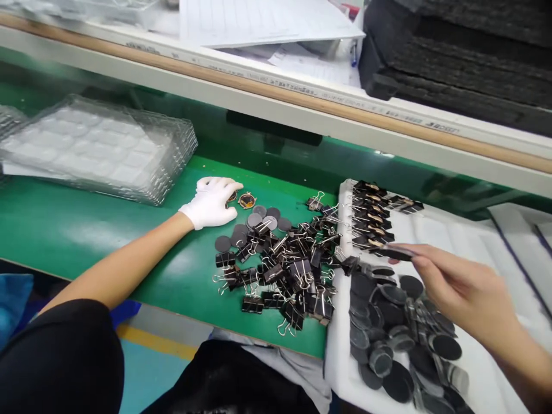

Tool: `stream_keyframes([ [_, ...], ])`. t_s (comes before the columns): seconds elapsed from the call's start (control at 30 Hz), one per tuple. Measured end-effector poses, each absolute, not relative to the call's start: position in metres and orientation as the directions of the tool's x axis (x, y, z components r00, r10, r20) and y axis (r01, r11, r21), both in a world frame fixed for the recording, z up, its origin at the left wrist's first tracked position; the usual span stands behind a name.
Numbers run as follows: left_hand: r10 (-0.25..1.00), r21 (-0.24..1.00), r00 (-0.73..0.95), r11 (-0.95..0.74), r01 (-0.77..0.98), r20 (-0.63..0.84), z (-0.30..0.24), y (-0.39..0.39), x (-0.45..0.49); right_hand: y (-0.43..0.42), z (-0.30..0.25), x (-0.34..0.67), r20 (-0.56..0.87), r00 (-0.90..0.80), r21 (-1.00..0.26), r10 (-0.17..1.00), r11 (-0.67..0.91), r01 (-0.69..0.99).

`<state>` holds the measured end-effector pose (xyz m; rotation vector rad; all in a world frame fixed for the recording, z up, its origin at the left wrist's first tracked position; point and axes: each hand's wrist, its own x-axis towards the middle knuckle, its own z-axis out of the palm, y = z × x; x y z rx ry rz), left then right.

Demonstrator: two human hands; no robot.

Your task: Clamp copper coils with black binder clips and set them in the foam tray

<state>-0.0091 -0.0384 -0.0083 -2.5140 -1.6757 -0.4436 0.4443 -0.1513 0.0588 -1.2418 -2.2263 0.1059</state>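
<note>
My left hand, in a white glove, rests at the back of the green bench with thumb and fingers apart. Between them a small round watch-like part partly shows; whether they press on it is not clear. Another such part, gold-rimmed with a dark face, lies just right of the fingertips. My bare right hand pinches a thin dark disc, seen nearly edge-on, above the white foam tray. Below it lies a heap of dark and clear discs.
Black binder clips are piled mid-bench beside loose grey discs. A row of clips grips pale-edged pieces on the foam. Clear plastic trays are stacked left. A shelf edge crosses behind, carrying papers and black foam.
</note>
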Motion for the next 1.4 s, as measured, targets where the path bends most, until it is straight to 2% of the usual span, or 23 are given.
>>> stream_keyframes([
  [0.07,0.869,0.07,0.363,-0.407,0.911,0.336,-0.009,-0.039,-0.011,-0.132,0.073,0.41,0.413,-0.393,-0.423,0.822,0.555,0.717],
  [0.13,0.848,0.055,0.364,-0.415,0.908,0.384,-0.009,-0.04,-0.007,-0.107,0.079,0.371,0.361,-0.476,-0.478,0.802,0.598,0.643],
  [0.3,0.83,0.058,0.324,-0.39,0.919,0.455,-0.012,-0.038,0.005,-0.034,0.06,0.275,0.309,-0.679,-0.369,0.666,0.742,0.56],
  [0.43,0.816,0.051,0.314,-0.385,0.922,0.485,-0.015,-0.034,0.006,0.005,0.033,0.229,0.254,-0.733,-0.3,0.631,0.772,0.56],
  [0.6,0.814,0.043,0.333,-0.4,0.915,0.476,-0.016,-0.034,0.003,0.022,0.011,0.22,0.262,-0.725,-0.256,0.637,0.77,0.584],
  [0.7,0.809,0.043,0.351,-0.418,0.907,0.471,-0.017,-0.034,0.003,0.028,0.008,0.225,0.26,-0.723,-0.284,0.64,0.766,0.576],
  [0.87,0.814,0.088,0.287,-0.38,0.921,0.506,-0.019,-0.032,0.006,0.036,0.011,0.234,0.216,-0.816,-0.371,0.536,0.818,0.439],
  [0.97,0.823,0.087,0.279,-0.367,0.926,0.495,-0.018,-0.031,0.007,0.034,0.014,0.237,0.182,-0.852,-0.363,0.491,0.839,0.406],
  [1.1,0.809,0.06,0.293,-0.373,0.926,0.51,-0.017,-0.032,0.005,0.027,0.031,0.253,0.165,-0.793,-0.25,0.586,0.803,0.541],
  [1.27,0.774,0.002,0.326,-0.389,0.921,0.543,-0.012,-0.029,0.007,0.032,0.06,0.313,-0.05,-0.558,-0.18,0.828,0.542,0.821],
  [1.4,0.811,-0.07,0.355,-0.365,0.928,0.466,-0.002,-0.024,0.015,0.035,0.056,0.354,-0.048,-0.431,-0.145,0.901,0.421,0.896],
])
